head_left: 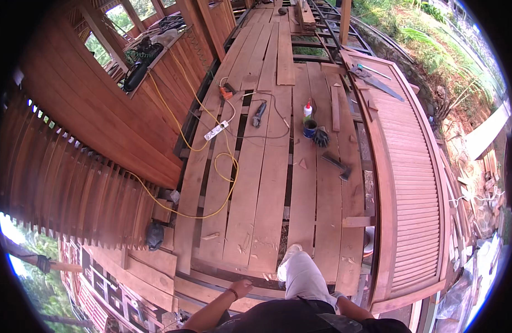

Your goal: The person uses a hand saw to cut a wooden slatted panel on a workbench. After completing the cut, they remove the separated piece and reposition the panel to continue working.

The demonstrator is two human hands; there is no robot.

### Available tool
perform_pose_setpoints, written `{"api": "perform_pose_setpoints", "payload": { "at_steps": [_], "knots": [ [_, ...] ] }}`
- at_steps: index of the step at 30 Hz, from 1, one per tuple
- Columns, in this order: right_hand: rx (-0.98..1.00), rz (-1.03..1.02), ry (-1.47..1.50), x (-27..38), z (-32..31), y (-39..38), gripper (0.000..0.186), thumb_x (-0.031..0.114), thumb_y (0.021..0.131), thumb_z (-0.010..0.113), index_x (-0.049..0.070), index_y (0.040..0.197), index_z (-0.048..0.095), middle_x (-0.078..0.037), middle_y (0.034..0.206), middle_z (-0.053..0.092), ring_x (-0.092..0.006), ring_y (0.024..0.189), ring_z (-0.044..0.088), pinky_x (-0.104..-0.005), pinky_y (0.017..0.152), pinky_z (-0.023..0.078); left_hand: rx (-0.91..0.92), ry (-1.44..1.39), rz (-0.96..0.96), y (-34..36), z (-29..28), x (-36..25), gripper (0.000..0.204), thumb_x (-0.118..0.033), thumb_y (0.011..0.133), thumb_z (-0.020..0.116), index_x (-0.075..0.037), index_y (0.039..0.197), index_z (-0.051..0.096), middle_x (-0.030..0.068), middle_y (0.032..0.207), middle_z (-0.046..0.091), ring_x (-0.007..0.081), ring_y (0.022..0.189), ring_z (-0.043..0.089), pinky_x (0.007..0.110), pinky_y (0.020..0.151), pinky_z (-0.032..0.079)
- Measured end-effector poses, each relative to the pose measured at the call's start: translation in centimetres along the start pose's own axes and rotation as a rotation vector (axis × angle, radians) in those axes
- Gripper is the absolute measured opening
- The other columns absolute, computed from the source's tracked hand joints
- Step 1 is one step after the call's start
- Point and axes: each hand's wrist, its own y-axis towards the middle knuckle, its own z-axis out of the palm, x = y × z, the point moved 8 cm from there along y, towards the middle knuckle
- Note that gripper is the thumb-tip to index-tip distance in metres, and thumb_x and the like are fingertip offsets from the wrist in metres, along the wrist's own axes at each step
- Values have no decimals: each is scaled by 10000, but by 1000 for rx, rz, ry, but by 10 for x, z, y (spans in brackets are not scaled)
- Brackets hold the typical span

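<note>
My left hand hangs low over the near edge of the plank deck, its fingers curled in a loose fist with nothing visible in them; a band circles the wrist. My right hand is beside my thigh, mostly hidden, and its fingers cannot be made out. My light-trousered leg reaches onto the planks. Neither hand touches a tool. Ahead on the deck lie a dark-handled hammer or hatchet, a dark glove, a blue can and a white bottle with a red tip.
An angle grinder, an orange power tool and a white power strip lie ahead left. A looping yellow cord crosses the planks, which have open gaps. A louvred wooden panel bearing a handsaw flanks the right; a slatted wall stands left.
</note>
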Motion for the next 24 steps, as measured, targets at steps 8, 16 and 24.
{"api": "perform_pose_setpoints", "payload": {
  "at_steps": [8,16,24],
  "knots": [
    [-97,-458,386,294,-83,-221,154,205,970,584,65,1005,641,-142,804,680,-289,616,677,-392,528,546,-43,-50,-262,21,-176,-83,429,-456,897,530,-121,1069,735,156,1114,702,335,1084,649,423,961,499],
    [-201,-557,418,451,-170,-261,205,212,943,603,56,1076,616,-193,893,695,-371,690,700,-472,581,577,67,196,-163,93,-252,-104,442,-448,871,537,-92,1020,751,196,1070,703,368,1062,655,449,922,507],
    [-252,-449,583,411,-143,-291,187,253,950,616,79,981,679,-90,787,683,-225,625,677,-353,525,524,348,561,-92,225,-383,-197,466,-414,891,513,-73,1136,714,212,1166,675,376,1143,625,472,976,490]
  ]
}}
